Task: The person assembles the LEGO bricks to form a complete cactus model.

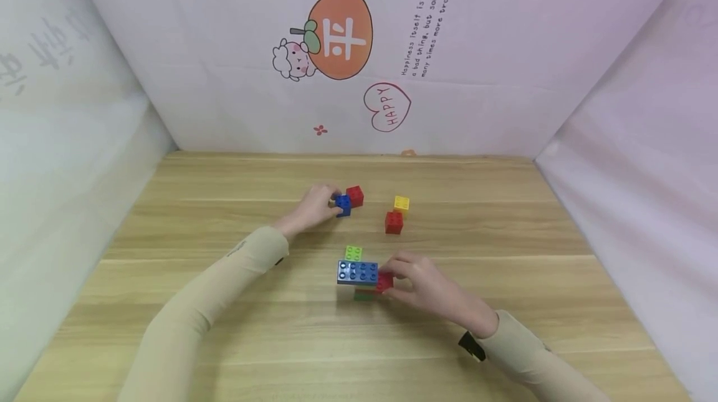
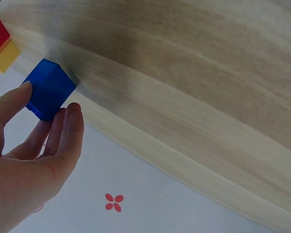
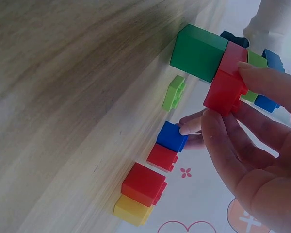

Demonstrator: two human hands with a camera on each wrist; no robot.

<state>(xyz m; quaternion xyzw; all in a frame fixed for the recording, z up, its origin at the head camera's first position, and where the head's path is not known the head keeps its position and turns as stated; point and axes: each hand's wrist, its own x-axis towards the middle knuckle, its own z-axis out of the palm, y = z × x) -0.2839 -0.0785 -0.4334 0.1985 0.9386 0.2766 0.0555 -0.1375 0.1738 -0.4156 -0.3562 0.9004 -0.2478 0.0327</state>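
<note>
My left hand (image 1: 314, 205) pinches a small blue brick (image 1: 343, 205) on the table, beside a red brick (image 1: 354, 196). In the left wrist view the thumb and fingers hold that blue brick (image 2: 49, 90) from two sides. Nearer the front, my right hand (image 1: 429, 287) grips a red brick (image 1: 384, 282) that is part of a stack. The right wrist view shows this stack: a dark green block (image 3: 199, 52) at the bottom, the red layer (image 3: 226, 80) under my thumb and fingers, then light green (image 3: 256, 61) and a long blue brick (image 3: 273, 60) on top.
A light green brick (image 1: 353, 253) lies just behind the stack. Farther back at the right, a red brick (image 1: 394, 222) stands in front of a yellow brick (image 1: 401, 203). White printed cloth (image 1: 235, 109) rises behind the wooden table (image 1: 269, 346) and at both sides.
</note>
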